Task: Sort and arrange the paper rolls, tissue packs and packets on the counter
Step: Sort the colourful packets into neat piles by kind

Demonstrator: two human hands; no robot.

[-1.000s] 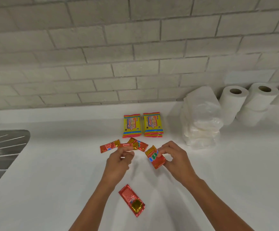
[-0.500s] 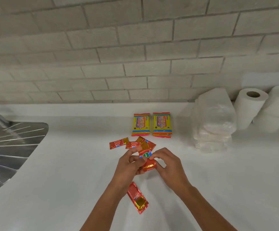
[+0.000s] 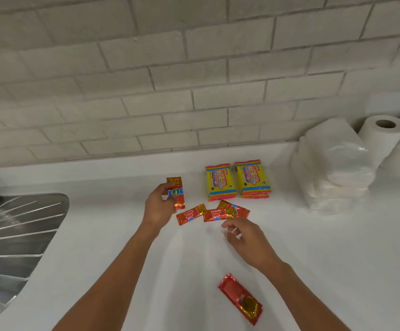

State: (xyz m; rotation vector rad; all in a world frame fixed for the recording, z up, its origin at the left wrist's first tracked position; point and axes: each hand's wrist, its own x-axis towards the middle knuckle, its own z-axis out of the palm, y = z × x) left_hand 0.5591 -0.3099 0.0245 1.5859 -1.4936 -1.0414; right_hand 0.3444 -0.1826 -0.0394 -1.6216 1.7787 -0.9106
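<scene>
Red foil packet [image 3: 176,192] pinched in my left grip [image 3: 157,206] could slip onto the white tabletop [image 3: 313,247]; my right grip [image 3: 244,237] hangs loosely curled, empty.

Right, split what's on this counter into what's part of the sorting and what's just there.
Part of the job:
- red packet held by the left hand
- three red packets by the right hand
- lone red packet nearer the camera
- yellow packets
- tissue packs
- paper rolls

Just there:
- sink drainer
- tiled wall

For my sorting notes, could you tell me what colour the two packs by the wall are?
Yellow packs, red ends; head view.
</scene>
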